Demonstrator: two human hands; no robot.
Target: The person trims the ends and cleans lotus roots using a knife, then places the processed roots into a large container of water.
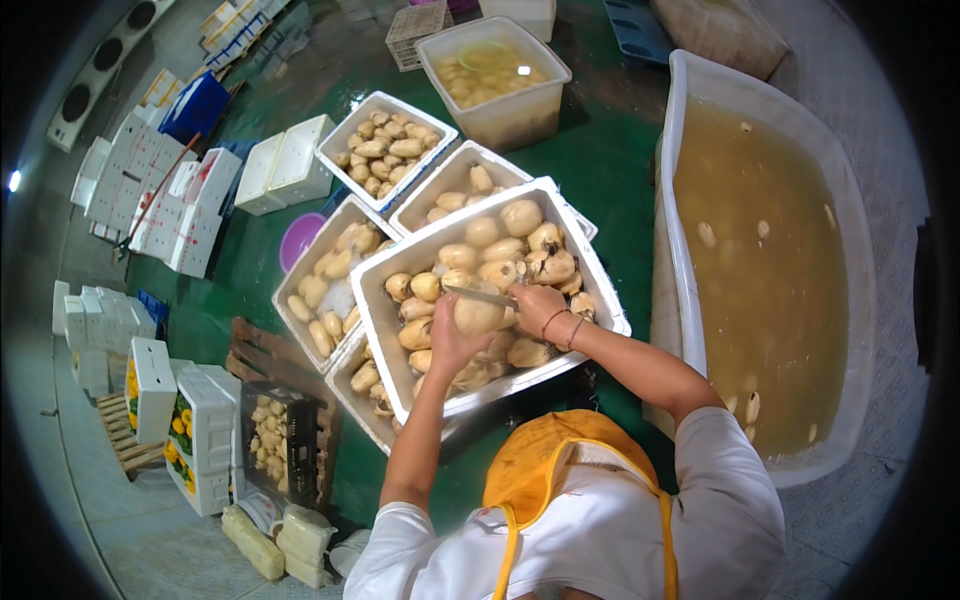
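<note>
My left hand (455,341) grips a pale, peeled-looking lotus root section (476,316) above the pile in a white foam box (525,381). My right hand (538,309) is closed around a knife, and the blade (480,295) points left across the top of that section. Whether the edge touches the root is hard to tell. Beneath both hands, the box holds many more lotus root sections (456,256), some with dark ends.
More foam boxes of lotus root (330,169) stand behind and left, one with ice-like white pieces (339,298). A large tub (686,225) of murky water is at right. Farther back are a water-filled bin (517,112) and purple basin (300,238). A black crate (300,442) sits left on a wooden pallet.
</note>
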